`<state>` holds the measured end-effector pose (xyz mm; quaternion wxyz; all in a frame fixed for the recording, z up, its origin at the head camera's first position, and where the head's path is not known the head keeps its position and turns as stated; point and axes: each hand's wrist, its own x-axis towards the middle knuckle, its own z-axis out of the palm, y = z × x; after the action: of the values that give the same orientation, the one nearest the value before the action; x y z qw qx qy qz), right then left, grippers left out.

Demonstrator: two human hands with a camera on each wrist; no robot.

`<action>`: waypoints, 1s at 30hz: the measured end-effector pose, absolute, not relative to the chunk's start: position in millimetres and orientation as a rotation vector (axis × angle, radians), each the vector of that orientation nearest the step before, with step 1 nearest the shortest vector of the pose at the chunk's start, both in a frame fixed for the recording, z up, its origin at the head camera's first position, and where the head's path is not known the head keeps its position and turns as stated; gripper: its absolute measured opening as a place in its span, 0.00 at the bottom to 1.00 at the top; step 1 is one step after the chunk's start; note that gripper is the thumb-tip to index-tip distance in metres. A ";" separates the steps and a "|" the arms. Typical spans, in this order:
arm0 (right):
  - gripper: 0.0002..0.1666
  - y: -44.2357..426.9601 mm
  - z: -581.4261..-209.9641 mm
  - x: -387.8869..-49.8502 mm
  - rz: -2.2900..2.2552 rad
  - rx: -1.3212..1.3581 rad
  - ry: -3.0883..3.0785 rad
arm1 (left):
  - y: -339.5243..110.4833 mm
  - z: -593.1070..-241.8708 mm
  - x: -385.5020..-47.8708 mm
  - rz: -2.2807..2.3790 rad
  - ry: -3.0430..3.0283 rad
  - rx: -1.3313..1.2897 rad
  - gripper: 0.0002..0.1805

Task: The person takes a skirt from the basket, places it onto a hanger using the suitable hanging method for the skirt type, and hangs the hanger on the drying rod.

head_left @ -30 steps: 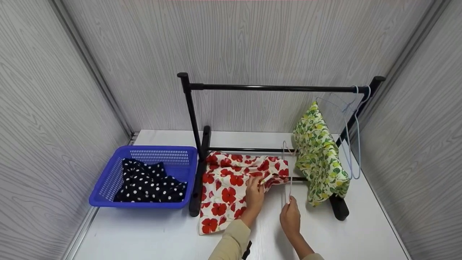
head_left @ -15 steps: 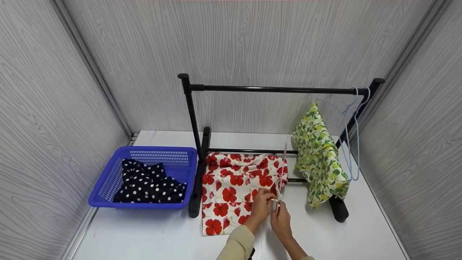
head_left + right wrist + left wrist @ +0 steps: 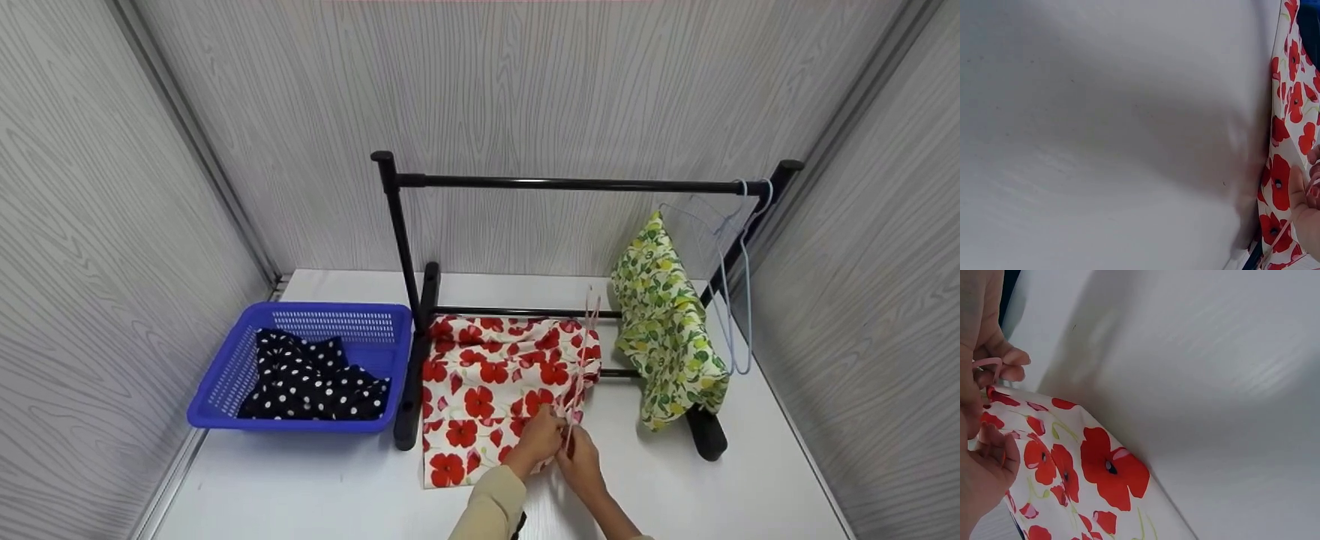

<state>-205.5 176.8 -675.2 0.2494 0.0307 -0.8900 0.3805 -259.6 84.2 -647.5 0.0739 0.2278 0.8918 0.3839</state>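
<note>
"What's leftmost?"

"A blue basket (image 3: 300, 425) holding dotted cloth (image 3: 307, 386). Then the poppy cloth (image 3: 480, 403), spread on the table (image 3: 315, 487) and over the low front bar (image 3: 619, 374) of the rack (image 3: 570, 182)."

"And the hands?"

"Left hand (image 3: 541, 437) pinching the cloth's edge; right hand (image 3: 583, 465) pinching the pink hanger (image 3: 988, 360) beside it. Whether the hanger's end is inside, I can't tell."

"Seems they're fitting the hanger in — any advice?"

"Hold the edge taut, I'd say, and feed the hanger slowly — clear of the lemon-print cloth (image 3: 664, 322) hanging at right."
</note>
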 end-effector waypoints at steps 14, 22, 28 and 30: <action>0.11 183.6 -682.8 -201.6 1.117 0.154 -2.424 | 105.3 -638.1 -256.0 1.658 2.457 0.300 0.21; 0.18 186.5 -682.7 -199.0 1.149 0.112 -2.496 | 105.4 -640.7 -256.1 1.559 2.529 0.273 0.20; 0.14 190.8 -680.4 -198.8 1.212 0.175 -2.495 | 106.6 -638.4 -258.2 1.518 2.592 0.289 0.17; 0.13 193.1 -678.7 -198.8 1.307 0.153 -2.479 | 107.6 -637.7 -258.6 1.500 2.617 0.322 0.16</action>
<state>-198.8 193.1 -678.7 0.1668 0.0537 -0.8709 0.4591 -258.6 107.6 -637.7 0.0537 0.1060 0.8614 0.4938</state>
